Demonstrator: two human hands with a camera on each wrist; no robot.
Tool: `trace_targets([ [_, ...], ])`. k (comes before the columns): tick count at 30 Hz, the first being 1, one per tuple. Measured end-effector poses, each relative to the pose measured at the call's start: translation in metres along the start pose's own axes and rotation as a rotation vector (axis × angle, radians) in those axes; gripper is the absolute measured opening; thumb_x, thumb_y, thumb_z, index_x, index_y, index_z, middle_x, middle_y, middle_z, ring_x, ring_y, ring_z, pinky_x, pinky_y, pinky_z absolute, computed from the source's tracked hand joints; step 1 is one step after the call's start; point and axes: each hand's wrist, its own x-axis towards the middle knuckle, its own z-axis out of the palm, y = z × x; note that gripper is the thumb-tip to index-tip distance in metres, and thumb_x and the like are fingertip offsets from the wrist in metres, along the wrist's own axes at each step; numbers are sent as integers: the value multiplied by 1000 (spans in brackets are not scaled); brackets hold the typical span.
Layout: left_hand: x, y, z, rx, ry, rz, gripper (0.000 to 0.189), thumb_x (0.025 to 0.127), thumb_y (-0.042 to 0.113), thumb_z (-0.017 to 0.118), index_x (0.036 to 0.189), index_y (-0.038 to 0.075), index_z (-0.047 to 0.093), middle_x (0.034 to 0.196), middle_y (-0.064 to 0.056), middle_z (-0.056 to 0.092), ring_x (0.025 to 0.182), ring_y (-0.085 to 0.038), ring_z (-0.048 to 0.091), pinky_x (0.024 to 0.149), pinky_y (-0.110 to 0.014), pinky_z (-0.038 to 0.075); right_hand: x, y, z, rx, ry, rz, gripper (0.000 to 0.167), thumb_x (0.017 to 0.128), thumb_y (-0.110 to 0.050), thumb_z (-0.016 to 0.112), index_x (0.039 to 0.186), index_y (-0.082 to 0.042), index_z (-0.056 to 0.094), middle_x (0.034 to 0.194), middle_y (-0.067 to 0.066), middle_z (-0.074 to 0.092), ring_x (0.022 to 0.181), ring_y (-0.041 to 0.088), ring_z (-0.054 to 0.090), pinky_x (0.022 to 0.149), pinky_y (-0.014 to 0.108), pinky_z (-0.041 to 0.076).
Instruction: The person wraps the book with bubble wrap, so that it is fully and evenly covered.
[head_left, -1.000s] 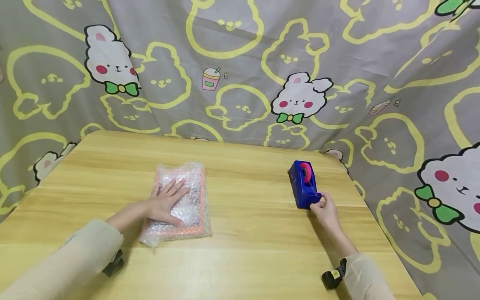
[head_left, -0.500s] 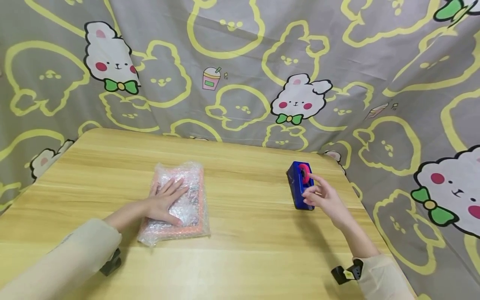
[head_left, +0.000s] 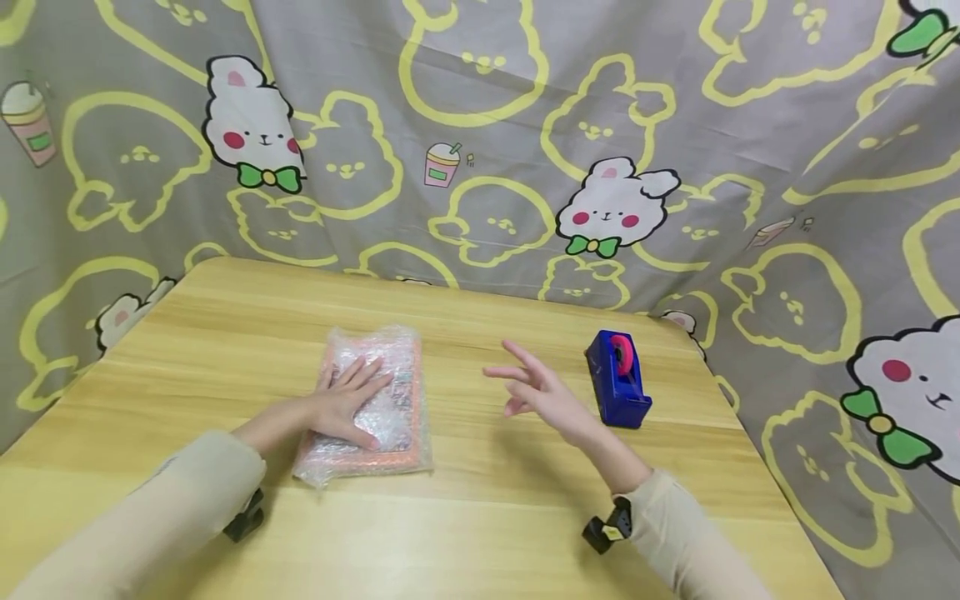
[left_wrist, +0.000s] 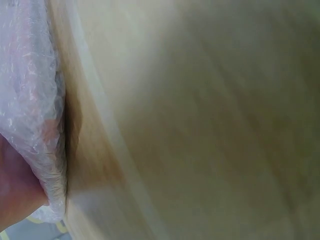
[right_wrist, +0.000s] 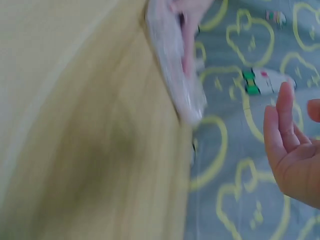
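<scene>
A flat rectangular item with an orange border, wrapped in bubble wrap [head_left: 405, 417], lies left of the table's middle. My left hand [head_left: 347, 410] rests on top of it, fingers spread and pressing down. The wrap's edge [left_wrist: 37, 100] fills the left side of the left wrist view. My right hand [head_left: 549, 398] is in the air between the parcel and a blue tape dispenser [head_left: 617, 404], fingers loosely extended. No strip of tape shows on its fingers [right_wrist: 285, 117]. The dispenser carries a pink-cored roll [head_left: 623, 354].
The wooden table [head_left: 480, 533] has its back edge against a grey curtain [head_left: 487, 100] printed with cartoon bears and bunnies. The curtain also runs along the left and right sides. Small black wrist cameras [head_left: 609, 528] sit at both cuffs.
My right hand has left the dispenser's cutter end, lifted past the roll, and moved left toward the parcel. The left hand stays on the wrapped item. The head view has shifted slightly.
</scene>
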Motion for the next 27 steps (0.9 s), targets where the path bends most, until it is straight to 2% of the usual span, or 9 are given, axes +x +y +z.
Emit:
trace_targets([
  [8,2,0,-2,31,-31,-28,107,68,64,64,146,9,15,151,-18,-7,136,-41,-10,99,-66,-13,33,15,56,135,-150,86,66,97,-46,31,148,-18,-1,143,11,36,69,13,64,80,35,52],
  [12,6,2,-2,38,-30,-20,108,67,66,62,146,10,16,152,-17,-7,136,-40,-10,99,-67,-12,41,19,80,164,-214,131,65,97,-50,22,147,-18,-5,142,7,37,67,12,63,75,31,53],
  [15,7,4,-3,35,-36,-19,108,67,67,62,146,11,16,152,-16,-7,136,-39,-11,99,-66,-12,46,21,91,193,-235,135,64,97,-51,17,147,-19,-7,142,6,37,65,10,62,71,28,52],
  [18,6,4,-5,39,-33,-30,108,67,67,63,146,11,16,152,-16,-6,136,-39,-11,99,-66,-12,51,24,97,215,-229,141,62,97,-50,15,147,-21,-8,144,6,36,65,10,60,70,28,51],
  [23,2,5,-4,52,-35,-42,108,67,66,63,146,11,16,152,-16,-6,137,-39,-9,100,-66,-10,61,37,102,241,-158,210,58,98,-49,12,147,-25,-7,144,10,35,67,11,60,67,26,51],
  [27,-1,4,-3,50,-39,-48,107,68,65,63,146,10,15,152,-16,-7,137,-39,-10,100,-66,-10,63,43,105,244,-121,219,58,98,-48,12,147,-23,-6,143,12,35,70,12,61,66,26,52],
])
